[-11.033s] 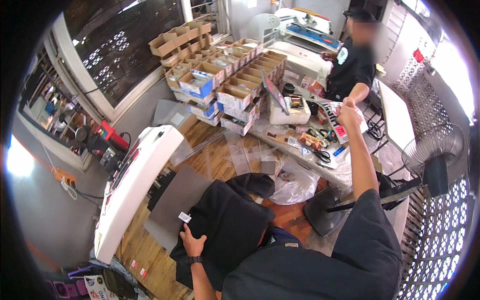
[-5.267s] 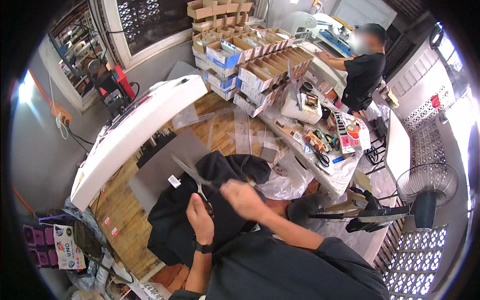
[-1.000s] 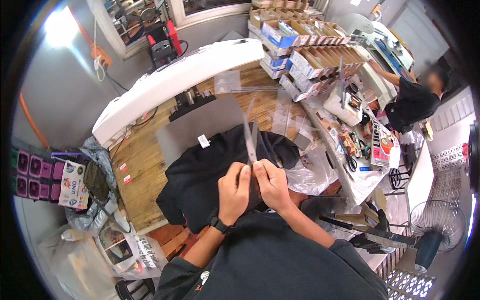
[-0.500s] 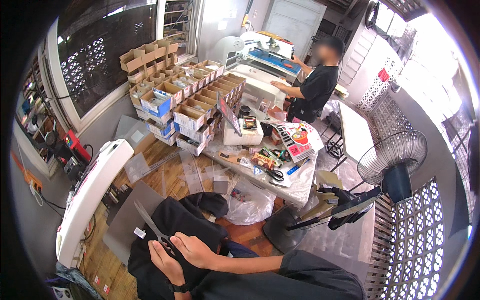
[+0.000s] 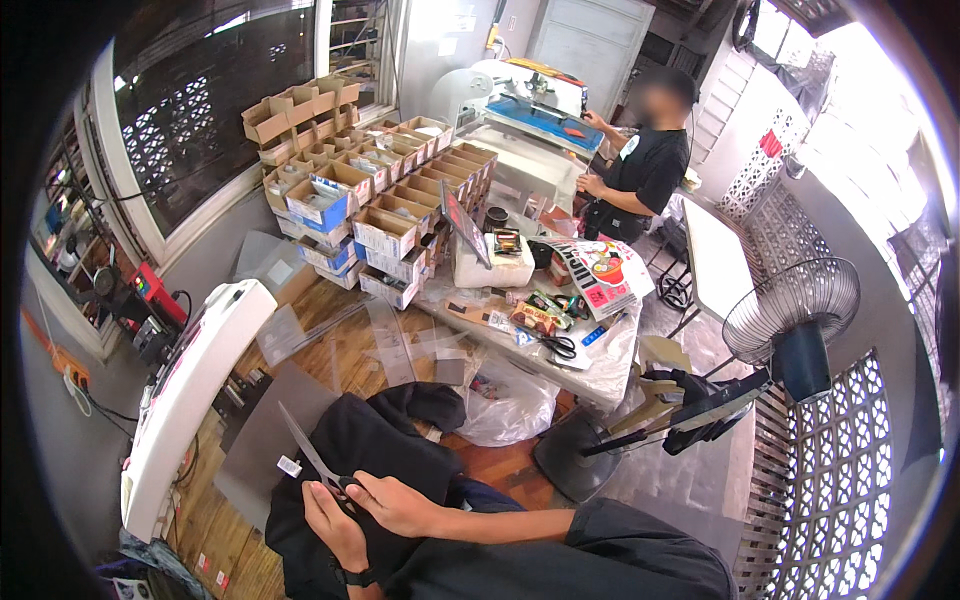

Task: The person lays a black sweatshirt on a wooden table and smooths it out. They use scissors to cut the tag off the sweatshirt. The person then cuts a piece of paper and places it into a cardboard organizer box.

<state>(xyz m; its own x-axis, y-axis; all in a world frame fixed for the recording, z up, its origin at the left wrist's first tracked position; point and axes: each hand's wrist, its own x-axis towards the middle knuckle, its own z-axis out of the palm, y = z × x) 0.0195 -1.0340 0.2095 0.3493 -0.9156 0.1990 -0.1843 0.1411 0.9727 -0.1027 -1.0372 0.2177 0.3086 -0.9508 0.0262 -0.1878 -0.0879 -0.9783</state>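
A pair of scissors [image 5: 309,444] points up and left over a black garment [image 5: 365,440] on the table at my front. The blades lie close together. My right hand [image 5: 397,506] is closed around the dark handles from the right side. From the left, my left hand [image 5: 334,521], with a dark band at its wrist, is closed against the same handles; its fingertips are partly hidden. Beside the blades, a small white tag [image 5: 289,466] sits at the garment's left edge. A grey flat board [image 5: 247,455] lies partly under the garment.
A white machine arm [image 5: 190,410] stands at the left. Stacked cardboard bins [image 5: 385,235] rise behind. The side table [image 5: 590,375] bears another pair of scissors [image 5: 558,347], packets and a bag. A standing fan [image 5: 790,320] is at the right. A co-worker [image 5: 640,160] stands at a far press.
The view has shifted slightly. The co-worker's nearer hand has drawn back from the far work surface toward the body. My hands keep their hold on the scissors.
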